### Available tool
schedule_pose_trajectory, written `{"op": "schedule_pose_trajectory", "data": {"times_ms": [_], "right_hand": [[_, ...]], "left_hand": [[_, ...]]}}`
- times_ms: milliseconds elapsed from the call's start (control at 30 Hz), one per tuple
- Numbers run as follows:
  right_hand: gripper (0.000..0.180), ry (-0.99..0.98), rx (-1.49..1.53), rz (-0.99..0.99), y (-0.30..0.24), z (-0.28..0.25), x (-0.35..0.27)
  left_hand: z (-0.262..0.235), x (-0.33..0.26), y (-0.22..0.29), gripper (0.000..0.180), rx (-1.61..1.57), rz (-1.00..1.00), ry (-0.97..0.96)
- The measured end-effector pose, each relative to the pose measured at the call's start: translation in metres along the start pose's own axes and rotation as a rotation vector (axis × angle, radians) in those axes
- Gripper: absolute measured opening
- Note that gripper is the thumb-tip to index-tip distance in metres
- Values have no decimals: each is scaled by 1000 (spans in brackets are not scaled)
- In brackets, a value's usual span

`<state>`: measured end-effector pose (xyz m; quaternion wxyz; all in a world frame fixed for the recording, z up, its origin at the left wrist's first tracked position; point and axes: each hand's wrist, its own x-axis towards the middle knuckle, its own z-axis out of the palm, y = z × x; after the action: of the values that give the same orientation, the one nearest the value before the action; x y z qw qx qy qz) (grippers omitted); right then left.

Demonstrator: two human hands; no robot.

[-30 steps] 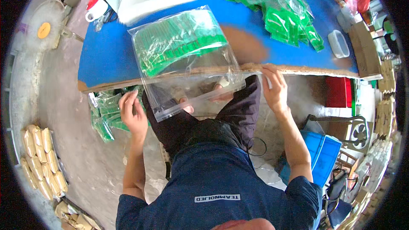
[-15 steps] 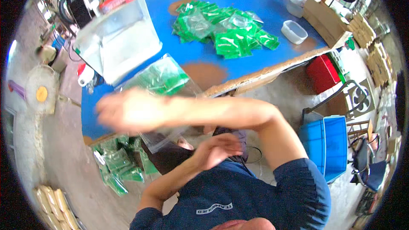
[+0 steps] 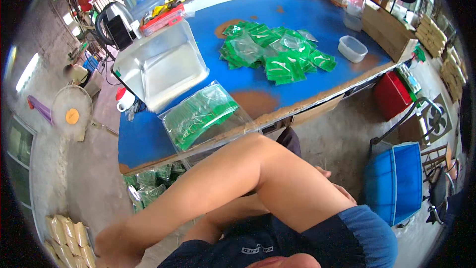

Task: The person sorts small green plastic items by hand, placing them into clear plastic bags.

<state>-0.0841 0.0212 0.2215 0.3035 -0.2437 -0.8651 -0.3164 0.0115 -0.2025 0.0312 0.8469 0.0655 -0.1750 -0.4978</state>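
My right arm is bent across my front, its elbow above the table's near edge. At the lower left, my right hand (image 3: pixel 116 248) is blurred and its fingers cannot be made out. My left forearm passes under the right arm. Behind my right upper arm, only a few stretched fingers of my left hand (image 3: pixel 343 193) show, apart, with nothing seen in them. A clear plastic bag of green packets (image 3: pixel 201 119) lies at the table's near left, beyond my right forearm. Farther back is a loose heap of green and clear packets (image 3: pixel 285 52).
The blue table (image 3: pixel 307 10) has a ragged near edge. A translucent bin (image 3: pixel 171 82) stands at its left, a small plastic tub (image 3: pixel 353 49) at its right. More green packets (image 3: pixel 148 188) sit below the table. A blue crate (image 3: pixel 391 183) stands right; a fan (image 3: pixel 72 114) stands left.
My right hand has swung from above the bagged packets down to the lower left. My left hand has moved right, behind my right upper arm. The view has shifted a little.
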Motion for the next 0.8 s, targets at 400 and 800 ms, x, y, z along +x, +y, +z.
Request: {"op": "schedule_pose_trajectory", "data": {"times_ms": [400, 800], "right_hand": [[18, 111, 72, 26, -9, 17, 13], [20, 72, 103, 67, -10, 33, 19]], "left_hand": [[-2, -9, 2, 45, 141, -12, 142], [-2, -19, 12, 43, 287, 6, 293]]}}
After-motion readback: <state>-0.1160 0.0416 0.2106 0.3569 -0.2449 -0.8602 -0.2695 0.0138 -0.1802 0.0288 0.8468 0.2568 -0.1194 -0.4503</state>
